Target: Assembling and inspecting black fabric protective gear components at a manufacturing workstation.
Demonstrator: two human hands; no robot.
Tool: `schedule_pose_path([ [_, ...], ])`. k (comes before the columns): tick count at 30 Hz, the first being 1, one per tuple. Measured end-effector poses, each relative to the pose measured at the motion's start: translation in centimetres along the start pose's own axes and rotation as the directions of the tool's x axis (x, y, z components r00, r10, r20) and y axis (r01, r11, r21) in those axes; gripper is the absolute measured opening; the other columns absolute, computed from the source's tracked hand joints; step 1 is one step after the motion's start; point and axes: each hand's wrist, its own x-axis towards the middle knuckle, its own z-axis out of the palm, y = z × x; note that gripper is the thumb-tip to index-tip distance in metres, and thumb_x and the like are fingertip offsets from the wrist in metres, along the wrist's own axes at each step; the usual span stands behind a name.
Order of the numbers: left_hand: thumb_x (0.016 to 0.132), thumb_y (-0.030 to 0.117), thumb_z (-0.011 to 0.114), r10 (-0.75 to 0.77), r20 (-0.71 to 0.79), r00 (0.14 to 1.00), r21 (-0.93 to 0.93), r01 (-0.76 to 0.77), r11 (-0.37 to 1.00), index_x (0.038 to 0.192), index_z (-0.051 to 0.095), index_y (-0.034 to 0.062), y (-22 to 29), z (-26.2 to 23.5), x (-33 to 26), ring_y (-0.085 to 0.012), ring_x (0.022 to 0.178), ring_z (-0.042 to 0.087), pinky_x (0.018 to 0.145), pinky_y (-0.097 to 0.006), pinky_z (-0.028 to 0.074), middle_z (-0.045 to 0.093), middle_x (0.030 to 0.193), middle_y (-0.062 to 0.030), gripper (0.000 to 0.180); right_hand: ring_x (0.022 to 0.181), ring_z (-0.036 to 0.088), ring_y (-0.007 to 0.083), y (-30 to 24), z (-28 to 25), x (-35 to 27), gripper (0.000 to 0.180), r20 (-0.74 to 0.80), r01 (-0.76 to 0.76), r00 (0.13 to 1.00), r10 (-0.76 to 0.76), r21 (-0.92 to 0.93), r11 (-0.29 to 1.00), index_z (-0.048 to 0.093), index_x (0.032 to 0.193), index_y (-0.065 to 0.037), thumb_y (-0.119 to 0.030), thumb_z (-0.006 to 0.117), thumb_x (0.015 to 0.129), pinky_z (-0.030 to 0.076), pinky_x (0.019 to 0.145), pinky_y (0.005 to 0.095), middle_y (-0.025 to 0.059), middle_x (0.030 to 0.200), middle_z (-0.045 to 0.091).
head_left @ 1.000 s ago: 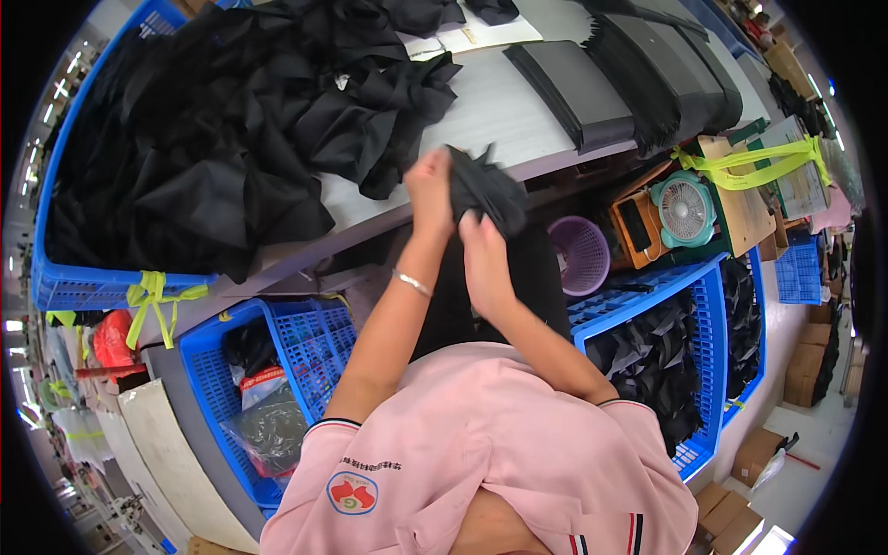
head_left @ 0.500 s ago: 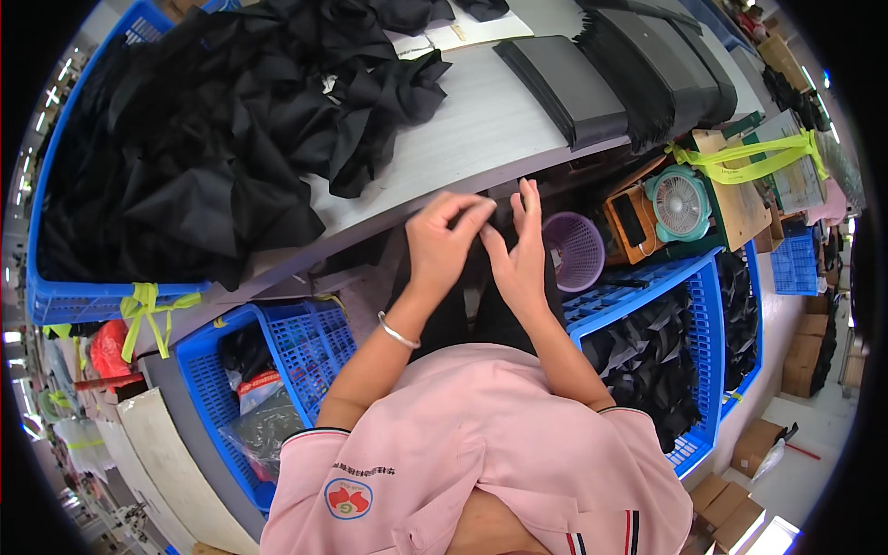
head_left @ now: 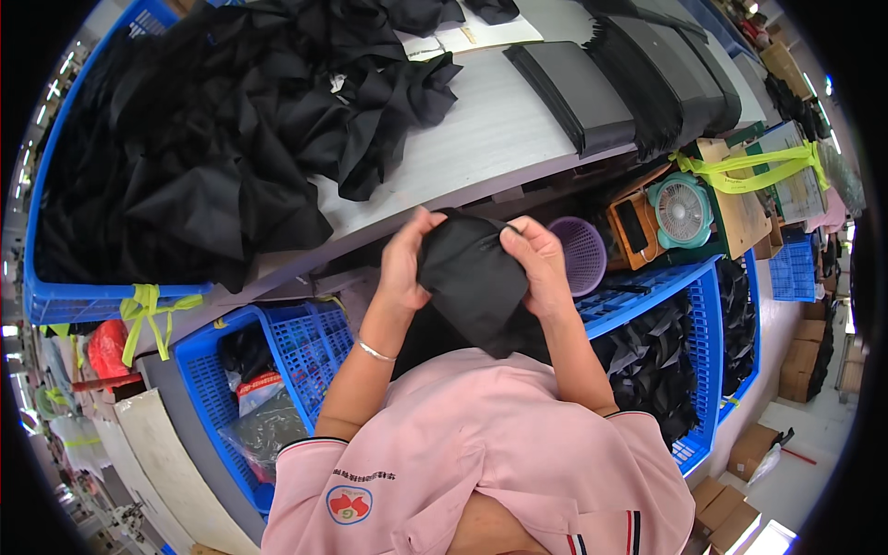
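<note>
Between my two hands, in front of my chest, a piece of black fabric (head_left: pixel 474 277) is held up. My left hand (head_left: pixel 407 264) grips its upper left edge, fingers partly hidden behind the cloth. With thumb and fingers, my right hand (head_left: pixel 538 264) pinches its upper right edge. The cloth sags and hangs down toward my lap. Beyond it, a large heap of black fabric pieces (head_left: pixel 222 157) fills a blue crate and spills onto the pale table (head_left: pixel 481 153). Neat stacks of flat black pieces (head_left: pixel 578 97) lie on the table's right side.
A purple basket (head_left: pixel 581 257) stands under the table edge, near a teal fan (head_left: pixel 680 211). A blue crate of black pieces (head_left: pixel 647 356) is at my right. Another blue crate (head_left: pixel 217 379) with plastic bags sits at my left. Yellow-green ties (head_left: pixel 148 313) hang from the heaped crate.
My hands, raised close together before, have come apart and lower, and the black fabric now shows spread between them. The heap and the stacks look the same.
</note>
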Motion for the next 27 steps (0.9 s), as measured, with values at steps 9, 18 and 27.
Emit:
schedule_pose_path([
  [9, 0.099, 0.017, 0.060, -0.344, 0.309, 0.887, -0.086, 0.386, 0.918, 0.126, 0.060, -0.0012, -5.9, -0.6, -3.5, -0.0204, 0.099, 0.069, 0.084, -0.034, 0.059, 0.069, 0.115, -0.0109, 0.032, 0.077, 0.051, 0.0019, 5.4, 0.1, 2.5, 0.010, 0.117, 0.208, 0.978, -0.172, -0.595, 0.776, 0.067, 0.090, -0.002, -0.009, 0.065, 0.097, 0.044, 0.065, 0.0223, -0.0047, 0.082, 0.059],
  [18, 0.079, 0.006, 0.072, -0.010, 0.624, 0.781, 0.779, -0.621, 0.091, 0.110, 0.067, 0.0023, -4.8, 0.2, -3.2, -0.0262, 0.096, 0.065, 0.084, -0.038, 0.050, 0.070, 0.104, -0.0123, 0.032, 0.090, 0.058, 0.0082, 12.9, -2.3, 0.7, 0.017, 0.076, 0.107, 0.993, -0.087, -0.311, 0.945, 0.059, 0.114, 0.000, -0.006, 0.059, 0.098, 0.047, 0.078, 0.0223, 0.0012, 0.099, 0.063],
  [27, 0.092, 0.013, 0.069, 0.384, 0.147, 0.912, 0.297, -0.411, 0.862, 0.107, 0.065, 0.0023, -4.1, -3.4, 1.4, -0.0124, 0.098, 0.060, 0.088, -0.032, 0.049, 0.065, 0.108, -0.0027, 0.020, 0.096, 0.061, 0.0234, 4.9, 0.7, -2.6, 0.036, 0.110, 0.394, 0.897, -0.428, -0.639, 0.661, 0.055, 0.120, 0.005, -0.024, 0.054, 0.100, 0.048, 0.085, 0.0329, 0.0146, 0.106, 0.059],
])
